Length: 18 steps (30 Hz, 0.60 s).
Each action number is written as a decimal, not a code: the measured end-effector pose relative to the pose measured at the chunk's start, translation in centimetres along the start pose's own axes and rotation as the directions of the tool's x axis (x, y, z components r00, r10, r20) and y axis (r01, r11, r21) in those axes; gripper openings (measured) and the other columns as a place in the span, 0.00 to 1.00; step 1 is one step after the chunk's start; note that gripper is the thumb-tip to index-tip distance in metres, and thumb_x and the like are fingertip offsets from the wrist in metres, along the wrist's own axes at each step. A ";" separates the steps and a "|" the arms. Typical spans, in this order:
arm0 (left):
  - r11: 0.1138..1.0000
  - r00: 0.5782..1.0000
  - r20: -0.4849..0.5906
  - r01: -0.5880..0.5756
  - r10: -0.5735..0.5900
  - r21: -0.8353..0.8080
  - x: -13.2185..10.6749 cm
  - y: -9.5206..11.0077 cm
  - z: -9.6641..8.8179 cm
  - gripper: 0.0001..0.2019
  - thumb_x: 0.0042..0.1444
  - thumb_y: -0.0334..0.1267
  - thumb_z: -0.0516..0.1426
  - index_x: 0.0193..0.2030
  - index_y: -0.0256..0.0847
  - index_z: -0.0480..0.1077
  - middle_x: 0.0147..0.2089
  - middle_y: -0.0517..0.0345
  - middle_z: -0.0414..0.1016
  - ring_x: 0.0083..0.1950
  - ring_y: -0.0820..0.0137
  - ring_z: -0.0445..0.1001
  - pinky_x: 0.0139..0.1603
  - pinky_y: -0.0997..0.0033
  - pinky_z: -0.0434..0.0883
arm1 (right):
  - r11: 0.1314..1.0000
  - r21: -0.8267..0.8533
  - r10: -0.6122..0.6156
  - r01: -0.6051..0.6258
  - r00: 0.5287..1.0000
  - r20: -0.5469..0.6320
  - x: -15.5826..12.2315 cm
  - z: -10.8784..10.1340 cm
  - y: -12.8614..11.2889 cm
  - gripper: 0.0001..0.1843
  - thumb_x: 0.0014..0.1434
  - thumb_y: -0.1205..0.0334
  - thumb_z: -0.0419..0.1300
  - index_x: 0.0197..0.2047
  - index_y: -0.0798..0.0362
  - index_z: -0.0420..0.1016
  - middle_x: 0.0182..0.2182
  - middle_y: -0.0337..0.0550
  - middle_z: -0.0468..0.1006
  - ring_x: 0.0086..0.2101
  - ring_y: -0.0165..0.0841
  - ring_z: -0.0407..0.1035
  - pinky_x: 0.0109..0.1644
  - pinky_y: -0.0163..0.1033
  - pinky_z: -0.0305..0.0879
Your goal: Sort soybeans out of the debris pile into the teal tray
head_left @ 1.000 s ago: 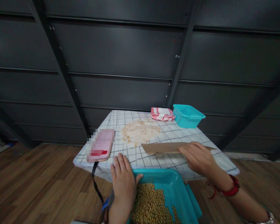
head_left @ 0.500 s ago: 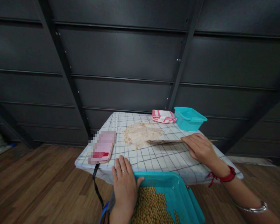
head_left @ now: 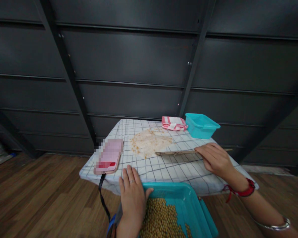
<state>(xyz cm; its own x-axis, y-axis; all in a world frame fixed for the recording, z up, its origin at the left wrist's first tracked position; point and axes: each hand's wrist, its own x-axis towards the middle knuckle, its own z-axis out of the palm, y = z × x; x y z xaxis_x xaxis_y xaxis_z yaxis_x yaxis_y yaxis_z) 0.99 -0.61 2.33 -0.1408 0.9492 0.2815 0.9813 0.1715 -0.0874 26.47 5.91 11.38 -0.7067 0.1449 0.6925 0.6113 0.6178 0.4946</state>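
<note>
Cardboard strip (head_left: 176,152) at the near side of a pale pile (head_left: 150,142)

Right of the pile and nearer the wearer, the right hand (head_left: 215,160) pinches the strip between thumb and fingers. The strip stretches from that grip toward the pile, its far tip close to the heap's near right edge; whether the two touch is hard to tell. Lower and nearer than the pile, the left hand (head_left: 131,195) lies flat, fingers long and thumb held apart, over the left corner of a teal tray (head_left: 167,185) with small round yellowish pieces (head_left: 159,218) in it.

The pile itself, powdery with yellow bits mostly along its fringe, sits on a checked cloth (head_left: 171,170). Left of it is a pink case (head_left: 113,154), partly blurred out; behind it and to the right come a folded striped towel (head_left: 173,123) and a turquoise box (head_left: 200,132).

As a judgement, the step in hand is working the strip's edge along the pile's near side. A next stroke would call for a low, even edge against the cloth and light pressure, since loose grains could scatter or the cloth could bunch.
</note>
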 end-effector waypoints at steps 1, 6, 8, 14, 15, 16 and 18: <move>1.000 1.000 -0.004 0.000 0.000 0.000 0.0 0.0 0.0 0.41 0.41 0.54 0.56 0.56 0.23 0.56 0.60 0.31 0.54 0.60 0.47 0.54 0.56 0.49 0.58 | 1.000 -0.003 0.004 -0.004 1.000 0.000 0.0 0.1 0.1 0.20 0.46 0.81 0.45 0.40 0.57 0.65 0.27 0.45 0.73 0.29 0.33 0.67 0.36 0.40 0.64; 1.000 1.000 -0.021 0.000 0.000 0.003 -0.1 0.0 0.1 0.39 0.42 0.53 0.56 0.56 0.24 0.56 0.60 0.32 0.54 0.60 0.48 0.54 0.56 0.50 0.58 | 1.000 -0.007 -0.003 0.003 1.000 0.020 0.2 0.3 0.1 0.20 0.46 0.80 0.45 0.40 0.56 0.65 0.26 0.44 0.74 0.28 0.32 0.67 0.35 0.40 0.64; 1.000 1.000 -0.019 -0.002 0.002 -0.001 -0.2 0.0 0.1 0.39 0.42 0.53 0.55 0.56 0.24 0.56 0.60 0.31 0.53 0.60 0.48 0.53 0.56 0.50 0.58 | 1.000 0.003 -0.004 0.004 1.000 0.017 0.2 0.1 0.0 0.20 0.46 0.80 0.45 0.41 0.55 0.65 0.26 0.43 0.74 0.28 0.32 0.67 0.35 0.40 0.64; 0.998 1.000 -0.013 -0.006 0.005 -0.055 -0.1 -0.1 0.0 0.39 0.43 0.51 0.56 0.56 0.22 0.55 0.60 0.29 0.53 0.61 0.46 0.52 0.57 0.48 0.57 | 1.000 0.026 -0.013 0.012 0.999 0.030 0.2 -0.8 -0.2 0.20 0.47 0.80 0.45 0.41 0.56 0.65 0.28 0.45 0.74 0.29 0.32 0.68 0.35 0.41 0.65; 0.999 1.000 -0.013 -0.008 0.007 -0.052 -0.1 -0.1 -0.1 0.39 0.43 0.51 0.56 0.56 0.22 0.55 0.60 0.29 0.53 0.61 0.46 0.52 0.56 0.48 0.57 | 1.000 0.026 -0.012 0.011 1.000 0.025 0.2 -0.9 -0.3 0.20 0.47 0.80 0.45 0.41 0.56 0.65 0.27 0.45 0.74 0.29 0.32 0.68 0.35 0.41 0.65; 0.999 1.000 -0.009 -0.008 0.007 -0.044 0.0 -0.1 -0.1 0.39 0.43 0.52 0.56 0.56 0.22 0.55 0.60 0.29 0.53 0.60 0.46 0.53 0.56 0.48 0.57 | 1.000 0.025 -0.013 0.013 1.000 0.020 0.2 -1.0 -0.3 0.20 0.47 0.81 0.45 0.41 0.56 0.65 0.27 0.45 0.74 0.29 0.32 0.68 0.35 0.40 0.65; 1.000 1.000 0.006 -0.002 0.003 -0.023 0.0 -0.1 -0.2 0.39 0.43 0.52 0.55 0.56 0.22 0.55 0.60 0.29 0.53 0.60 0.47 0.53 0.56 0.49 0.57 | 1.000 0.020 -0.018 0.018 1.000 0.017 0.1 -1.1 -0.3 0.19 0.47 0.81 0.45 0.40 0.56 0.65 0.27 0.45 0.74 0.29 0.32 0.67 0.34 0.40 0.65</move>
<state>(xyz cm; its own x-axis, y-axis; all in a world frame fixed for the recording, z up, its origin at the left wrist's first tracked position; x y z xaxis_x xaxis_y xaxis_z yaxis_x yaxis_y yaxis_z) 0.89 -0.70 2.54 -0.1390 0.9511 0.2758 0.9844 0.1630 -0.0658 26.60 4.86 11.89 -0.7236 0.1466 0.6745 0.5913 0.6356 0.4963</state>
